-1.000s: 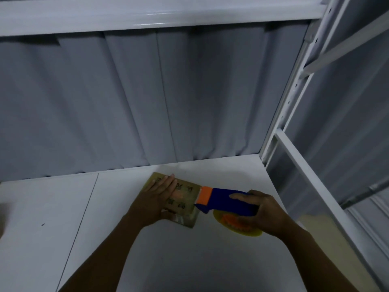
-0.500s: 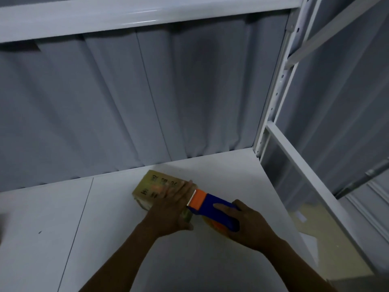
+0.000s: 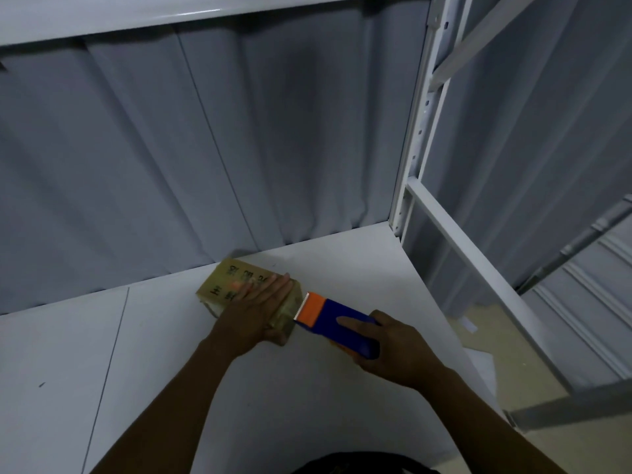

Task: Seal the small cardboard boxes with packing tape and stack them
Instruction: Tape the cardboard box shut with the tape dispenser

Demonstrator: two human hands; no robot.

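One small cardboard box (image 3: 228,281) with dark printed characters lies on the white shelf board (image 3: 164,364). My left hand (image 3: 254,311) lies flat on its top, fingers together and pressing down, thumb over the near edge. My right hand (image 3: 393,350) grips a blue tape dispenser (image 3: 337,325) whose orange toothed head sits right at the box's right end. The tape roll is mostly hidden under my right hand.
A grey curtain (image 3: 205,148) hangs behind the shelf. A white metal upright (image 3: 419,131) and side rail (image 3: 478,268) bound the right side. An upper shelf beam (image 3: 171,12) runs overhead. Beige floor with scraps of paper (image 3: 478,357) lies beyond the right edge.
My left hand slid along the box top toward its right end. The dispenser drew back off the box to its right end. The view shifted, so the box appears further left.
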